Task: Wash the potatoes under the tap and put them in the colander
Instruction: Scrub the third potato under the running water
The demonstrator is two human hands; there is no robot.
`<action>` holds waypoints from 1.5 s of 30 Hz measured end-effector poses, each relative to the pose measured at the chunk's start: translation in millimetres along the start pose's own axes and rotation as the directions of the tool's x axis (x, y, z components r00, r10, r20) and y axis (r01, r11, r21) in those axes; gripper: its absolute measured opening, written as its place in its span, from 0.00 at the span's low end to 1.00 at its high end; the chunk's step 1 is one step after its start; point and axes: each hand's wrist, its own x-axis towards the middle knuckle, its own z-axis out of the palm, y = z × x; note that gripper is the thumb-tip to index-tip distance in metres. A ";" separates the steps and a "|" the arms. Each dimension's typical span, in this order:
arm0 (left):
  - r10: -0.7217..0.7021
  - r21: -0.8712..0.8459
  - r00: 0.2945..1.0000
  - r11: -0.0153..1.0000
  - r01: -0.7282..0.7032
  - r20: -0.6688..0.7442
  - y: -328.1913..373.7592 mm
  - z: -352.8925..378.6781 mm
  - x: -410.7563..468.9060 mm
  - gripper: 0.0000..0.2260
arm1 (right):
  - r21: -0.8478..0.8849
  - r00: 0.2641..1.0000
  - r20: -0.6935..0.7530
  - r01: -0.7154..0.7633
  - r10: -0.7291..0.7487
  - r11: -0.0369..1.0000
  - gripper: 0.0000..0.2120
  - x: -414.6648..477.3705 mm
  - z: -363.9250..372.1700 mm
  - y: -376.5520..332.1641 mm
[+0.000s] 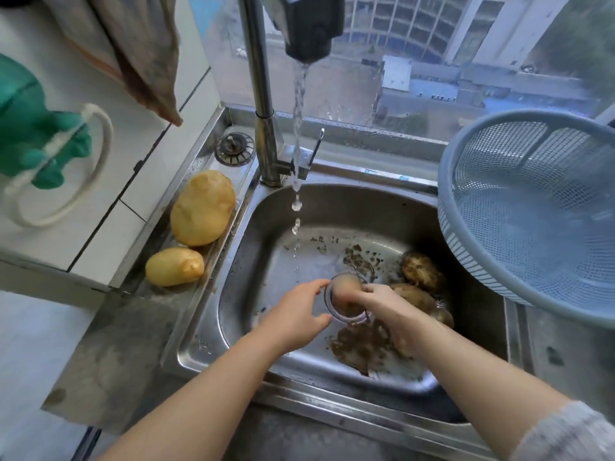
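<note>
In the bottom of the steel sink point(253, 234), just over the drain ring point(349, 320), a potato point(346, 289) is between the two hands of the person. The picture is blurred there. The right hand point(389, 314) holds this potato with curled fingers from the right side. The left hand point(296, 314) is at the other side with the thumb and the first finger spread wide in a curve toward it; I cannot tell if they touch it.

The tap point(263, 94) is running. The water point(299, 104) falls behind the hands, breaks into drops and does not reach the potato.

At the right wall of the sink, just beside the right hand, lie more muddy potatoes point(422, 269), and a patch of brown mud point(359, 347) is under the right wrist. On the left ledge lie a big clean potato point(203, 207) and a small clean potato point(174, 266), near each other.

The blue-grey colander point(447, 227) stands tilted at the right edge of the sink, its open side toward the basin, and no potato is in it. A metal strainer plug point(234, 149) lies on the ledge by the foot of the tap. Green gloves point(30, 128) hang on the wall at the left.
</note>
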 end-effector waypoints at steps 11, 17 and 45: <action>0.156 -0.292 0.980 0.938 -0.187 -0.127 26.6 -13.5 16.0 0.24 | 0.235 0.998 0.000 -0.066 0.068 0.970 0.24 -51.7 -21.8 -45.5; 0.061 -0.549 0.995 0.830 -0.096 -0.082 19.2 -45.4 9.6 0.16 | 0.131 0.934 -0.353 0.097 -0.045 0.987 0.27 -49.0 -16.5 -58.0; -0.139 -0.962 0.978 0.243 -0.121 -0.158 56.6 -96.4 -5.0 0.19 | 0.599 0.861 -0.473 0.472 -0.189 0.647 0.11 -56.4 53.3 -185.9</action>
